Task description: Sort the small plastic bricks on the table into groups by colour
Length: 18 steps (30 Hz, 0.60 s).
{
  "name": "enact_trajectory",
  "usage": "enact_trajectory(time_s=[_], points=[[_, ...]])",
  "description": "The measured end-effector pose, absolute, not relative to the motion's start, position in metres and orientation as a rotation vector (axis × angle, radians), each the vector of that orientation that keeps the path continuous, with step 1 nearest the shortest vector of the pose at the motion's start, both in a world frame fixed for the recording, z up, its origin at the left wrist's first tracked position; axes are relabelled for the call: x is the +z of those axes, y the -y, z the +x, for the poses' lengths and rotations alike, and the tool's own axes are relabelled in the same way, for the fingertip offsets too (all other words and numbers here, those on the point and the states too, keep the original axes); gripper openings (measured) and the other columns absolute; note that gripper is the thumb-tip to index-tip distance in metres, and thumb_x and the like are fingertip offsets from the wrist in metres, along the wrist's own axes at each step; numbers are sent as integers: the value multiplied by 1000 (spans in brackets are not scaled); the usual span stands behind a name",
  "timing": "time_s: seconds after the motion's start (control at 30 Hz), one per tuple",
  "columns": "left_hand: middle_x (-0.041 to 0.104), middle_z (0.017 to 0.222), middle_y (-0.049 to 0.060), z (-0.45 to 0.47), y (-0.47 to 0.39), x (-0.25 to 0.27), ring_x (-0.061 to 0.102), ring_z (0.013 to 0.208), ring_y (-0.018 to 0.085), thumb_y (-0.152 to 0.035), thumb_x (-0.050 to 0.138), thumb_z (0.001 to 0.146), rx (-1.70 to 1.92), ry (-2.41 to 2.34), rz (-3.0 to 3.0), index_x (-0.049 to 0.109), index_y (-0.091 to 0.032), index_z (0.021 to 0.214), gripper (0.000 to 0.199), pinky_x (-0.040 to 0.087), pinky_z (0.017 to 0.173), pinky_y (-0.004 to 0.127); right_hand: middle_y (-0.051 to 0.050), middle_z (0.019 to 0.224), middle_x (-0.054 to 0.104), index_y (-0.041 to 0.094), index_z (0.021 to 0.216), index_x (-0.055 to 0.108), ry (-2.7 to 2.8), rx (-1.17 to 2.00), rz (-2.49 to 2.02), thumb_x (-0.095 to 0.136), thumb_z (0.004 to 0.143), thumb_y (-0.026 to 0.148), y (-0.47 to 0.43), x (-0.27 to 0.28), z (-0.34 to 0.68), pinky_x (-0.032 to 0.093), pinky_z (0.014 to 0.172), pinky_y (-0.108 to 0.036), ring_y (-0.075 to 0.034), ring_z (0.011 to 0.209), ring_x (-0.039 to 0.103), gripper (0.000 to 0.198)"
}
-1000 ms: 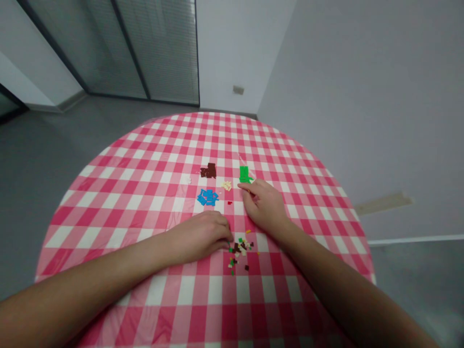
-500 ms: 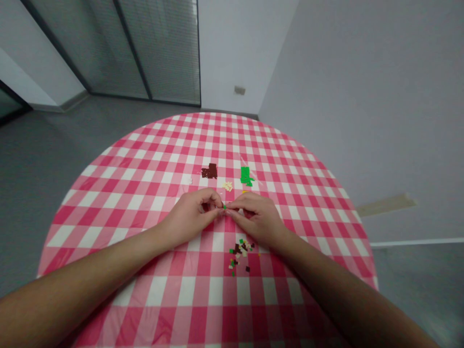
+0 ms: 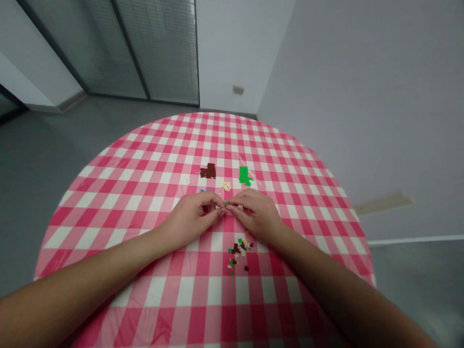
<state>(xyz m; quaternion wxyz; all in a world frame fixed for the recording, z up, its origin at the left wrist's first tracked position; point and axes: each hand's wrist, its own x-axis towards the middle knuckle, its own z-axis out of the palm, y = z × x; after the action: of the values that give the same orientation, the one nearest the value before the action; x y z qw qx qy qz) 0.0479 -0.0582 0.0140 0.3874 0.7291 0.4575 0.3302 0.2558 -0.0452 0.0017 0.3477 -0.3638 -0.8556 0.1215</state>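
Note:
My right hand [image 3: 258, 212] pinches a tiny green building brick [image 3: 226, 204] between thumb and fingertips. Close beside it, my left hand [image 3: 195, 212] has its thumb and index finger curled together in a pinch; whatever lies between them is too small to make out. The fingertips of both hands almost meet over the table. Nearer to me, below the right hand, lies a loose scatter of small green, brown, cream and yellow pieces [image 3: 237, 249].
A red-and-white checked cloth [image 3: 145, 299] covers the round table. Beyond my hands sit a cluster of dark brown bricks [image 3: 208, 171], a pile of cream pieces [image 3: 226, 186] and a group of green bricks [image 3: 244, 175]. A bit of blue [image 3: 203, 191] shows behind my left hand.
The green brick has shifted slightly right and away from me, with my right fingertips around it. A blue piece now shows behind my left hand; the yellow one behind my right is covered.

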Motion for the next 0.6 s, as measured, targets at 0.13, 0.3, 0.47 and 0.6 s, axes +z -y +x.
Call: enact_trajectory(time_s=[0.13,0.3,0.47,0.6], points=[[76,92,-1,48,60,17,68,81,15,-20,58,88,820,-1170,1868,71,-22,91,13,53,74,27,-8,91,76,21,99,78,2064,229,-1233,59,94,27,29,1,273,52,76,-35,-21,82,67,19],[77,99,1,46,62,18,71,93,18,-22,56,89,758,-1138,1878,71,-23,91,15,54,79,31,-8,88,76,20,95,80,1954,144,-1599,61,91,29,-5,-7,306,49,73,-36,-22,77,65,21],[77,100,2,45,63,18,71,95,20,-21,58,87,731,-1141,1879,72,-22,91,15,55,83,34,-9,87,74,20,95,81,2075,131,-1672,60,92,29,-18,-18,316,48,75,-38,-26,83,65,23],[77,98,2,45,63,20,71,94,20,-19,56,86,719,-1118,1891,72,-22,87,16,55,85,34,-10,88,74,20,101,81,2116,109,-1657,58,93,28,-18,-21,314,47,76,-40,-27,84,64,25]])
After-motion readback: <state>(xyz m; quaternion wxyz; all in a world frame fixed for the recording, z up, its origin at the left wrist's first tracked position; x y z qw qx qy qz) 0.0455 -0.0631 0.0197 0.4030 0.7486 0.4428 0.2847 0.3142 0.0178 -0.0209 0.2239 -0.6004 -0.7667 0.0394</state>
